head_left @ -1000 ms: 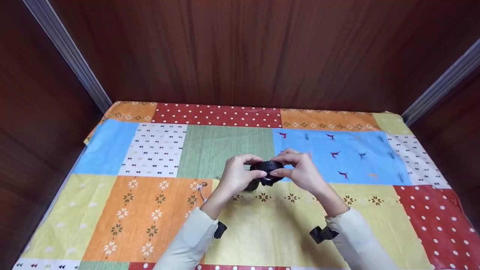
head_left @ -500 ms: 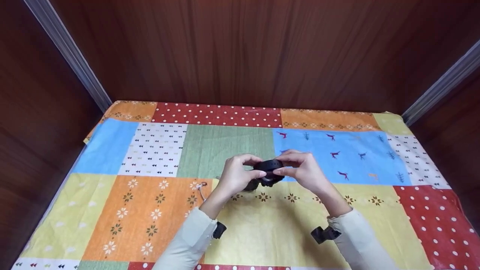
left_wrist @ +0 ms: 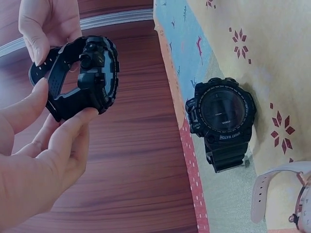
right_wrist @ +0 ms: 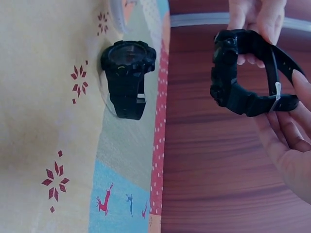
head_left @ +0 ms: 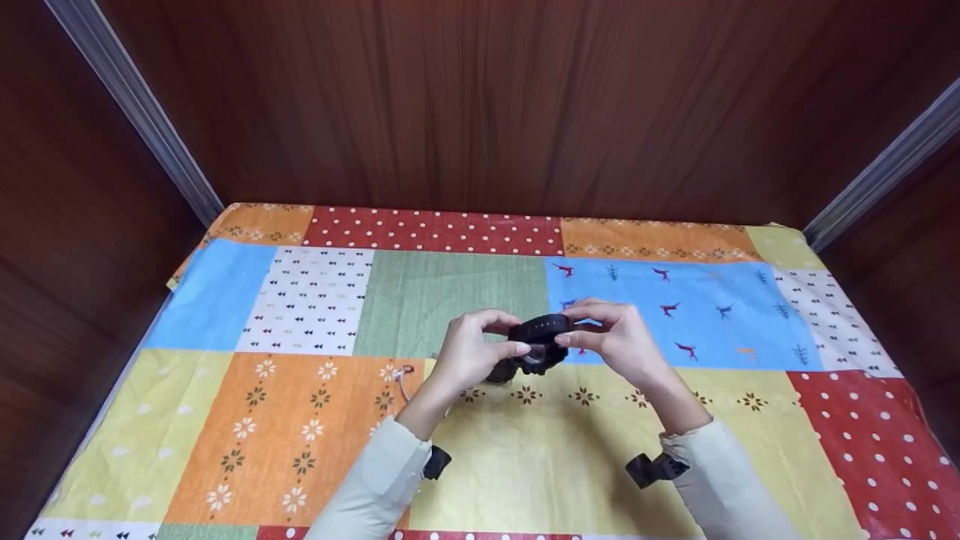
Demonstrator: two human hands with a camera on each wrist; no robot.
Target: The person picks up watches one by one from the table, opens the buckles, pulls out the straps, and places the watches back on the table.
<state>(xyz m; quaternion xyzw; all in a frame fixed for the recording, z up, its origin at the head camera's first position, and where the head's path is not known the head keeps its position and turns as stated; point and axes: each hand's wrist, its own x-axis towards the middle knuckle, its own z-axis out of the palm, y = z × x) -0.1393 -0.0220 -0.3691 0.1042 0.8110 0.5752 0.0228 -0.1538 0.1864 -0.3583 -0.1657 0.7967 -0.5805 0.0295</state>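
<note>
Both hands hold a black sports watch [head_left: 544, 327] above the cloth, its strap closed in a loop. My left hand [head_left: 474, 345] pinches one side between thumb and fingers; my right hand [head_left: 615, 336] pinches the strap on the other side. The right wrist view shows a metal buckle [right_wrist: 277, 93] beside the right hand's fingers, with the strap's loose end [right_wrist: 287, 62] running past it. In the left wrist view the watch case [left_wrist: 99, 73] is seen edge-on. A second black sports watch [left_wrist: 224, 114] lies face up on the cloth below the hands.
A pale-strapped watch [left_wrist: 262, 194] lies on the cloth left of the black one, partly behind the left forearm in the head view. The patchwork cloth [head_left: 525, 465] covers the table. Dark wood panels [head_left: 480, 105] stand behind and at both sides.
My right hand has shifted slightly right. The watch strap has tilted, its right side rising, and more of its holes show. The left hand has stayed almost in place.
</note>
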